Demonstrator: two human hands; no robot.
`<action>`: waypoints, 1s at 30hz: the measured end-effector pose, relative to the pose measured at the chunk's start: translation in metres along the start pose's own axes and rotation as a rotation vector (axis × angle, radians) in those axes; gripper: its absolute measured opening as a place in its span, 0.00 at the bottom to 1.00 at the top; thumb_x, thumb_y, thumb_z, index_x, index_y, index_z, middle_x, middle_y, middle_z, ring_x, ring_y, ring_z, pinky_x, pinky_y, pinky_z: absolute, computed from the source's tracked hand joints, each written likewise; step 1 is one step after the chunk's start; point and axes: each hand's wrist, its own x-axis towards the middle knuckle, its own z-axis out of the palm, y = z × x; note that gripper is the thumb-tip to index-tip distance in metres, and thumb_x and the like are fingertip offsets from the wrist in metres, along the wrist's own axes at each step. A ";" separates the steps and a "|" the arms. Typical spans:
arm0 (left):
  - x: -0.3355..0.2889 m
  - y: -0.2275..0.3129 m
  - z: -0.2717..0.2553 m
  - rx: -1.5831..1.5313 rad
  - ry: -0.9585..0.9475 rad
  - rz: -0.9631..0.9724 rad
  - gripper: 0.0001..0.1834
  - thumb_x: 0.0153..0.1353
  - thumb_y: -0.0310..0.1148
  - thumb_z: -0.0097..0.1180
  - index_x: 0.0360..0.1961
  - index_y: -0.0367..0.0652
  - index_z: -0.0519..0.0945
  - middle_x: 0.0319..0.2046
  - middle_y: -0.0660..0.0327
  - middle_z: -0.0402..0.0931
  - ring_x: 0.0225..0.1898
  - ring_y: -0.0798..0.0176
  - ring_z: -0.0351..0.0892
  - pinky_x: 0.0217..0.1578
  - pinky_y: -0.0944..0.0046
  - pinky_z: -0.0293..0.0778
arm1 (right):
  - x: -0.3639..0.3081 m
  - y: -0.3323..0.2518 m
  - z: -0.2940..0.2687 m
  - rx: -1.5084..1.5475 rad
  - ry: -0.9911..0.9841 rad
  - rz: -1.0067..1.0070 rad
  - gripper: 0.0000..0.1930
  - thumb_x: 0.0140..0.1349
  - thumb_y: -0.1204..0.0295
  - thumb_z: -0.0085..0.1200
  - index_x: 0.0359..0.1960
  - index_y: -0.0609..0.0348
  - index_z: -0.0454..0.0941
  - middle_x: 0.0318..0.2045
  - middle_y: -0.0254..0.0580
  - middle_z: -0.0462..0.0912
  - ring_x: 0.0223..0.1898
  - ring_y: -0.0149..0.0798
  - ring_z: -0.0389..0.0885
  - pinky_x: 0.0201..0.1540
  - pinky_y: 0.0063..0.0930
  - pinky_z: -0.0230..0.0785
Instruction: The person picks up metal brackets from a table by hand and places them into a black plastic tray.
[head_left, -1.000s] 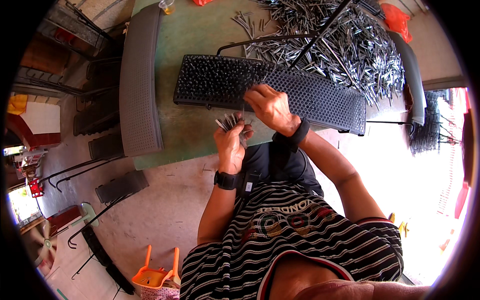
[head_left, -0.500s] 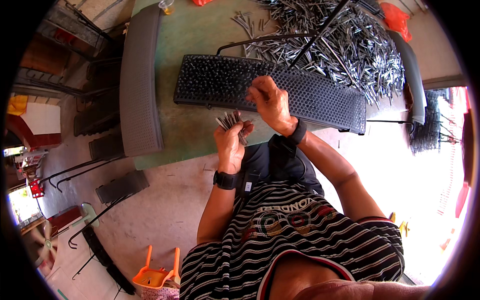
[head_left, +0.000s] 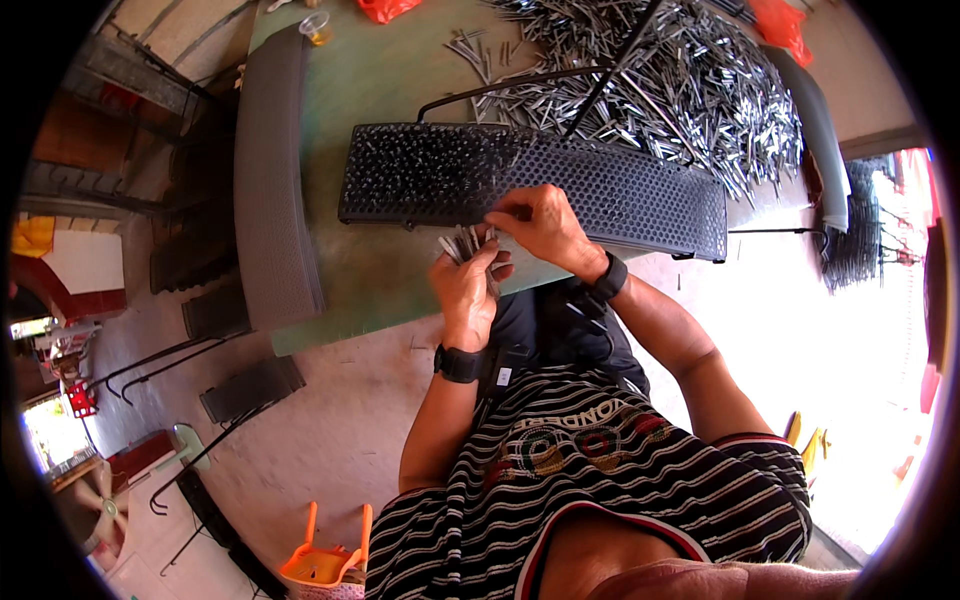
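Note:
A bunch of short, thin metal rods (head_left: 458, 243) fans out of my left hand (head_left: 468, 292), its fingers closed round them just off the near edge of the panel. Thumb and forefinger of my right hand (head_left: 545, 228) are pinched at the top of this bunch, apparently on the end of one rod. Beyond both hands lies a long dark panel (head_left: 640, 200) full of round holes. Its left half is densely filled with small shiny tips, while the right half shows bare holes. My right hand covers part of the panel's near edge.
A large heap of metal rods (head_left: 700, 100) covers the back right of the green table (head_left: 370, 75). Black bent bars (head_left: 520, 82) rise behind the panel. Grey perforated panels (head_left: 270, 180) line the table's left side. A clear cup (head_left: 316, 27) and red bags stand at the back.
My right hand has come from above the panel down to the bunch in my left hand. The left hand stays nearly in place, still holding the rods.

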 end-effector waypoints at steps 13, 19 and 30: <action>0.007 -0.010 0.036 -0.039 -0.080 0.005 0.12 0.57 0.17 0.50 0.43 0.34 0.74 0.34 0.57 0.75 0.27 0.63 0.77 0.31 0.62 0.79 | 0.031 0.032 -0.047 0.121 0.470 -0.033 0.06 0.62 0.80 0.47 0.40 0.66 0.68 0.29 0.46 0.82 0.30 0.34 0.84 0.30 0.21 0.75; 0.011 -0.011 0.037 0.010 -0.055 -0.020 0.11 0.57 0.21 0.52 0.43 0.36 0.75 0.30 0.61 0.75 0.25 0.64 0.76 0.27 0.64 0.76 | 0.039 0.052 -0.040 0.072 0.439 -0.089 0.04 0.62 0.80 0.47 0.37 0.64 0.68 0.28 0.47 0.82 0.32 0.36 0.84 0.30 0.22 0.75; 0.009 -0.008 0.045 0.015 -0.022 0.033 0.10 0.56 0.21 0.54 0.40 0.37 0.75 0.32 0.59 0.76 0.25 0.62 0.77 0.24 0.63 0.74 | 0.047 0.050 -0.051 -0.492 0.317 -0.231 0.04 0.53 0.75 0.53 0.27 0.63 0.76 0.25 0.51 0.78 0.28 0.54 0.78 0.28 0.39 0.69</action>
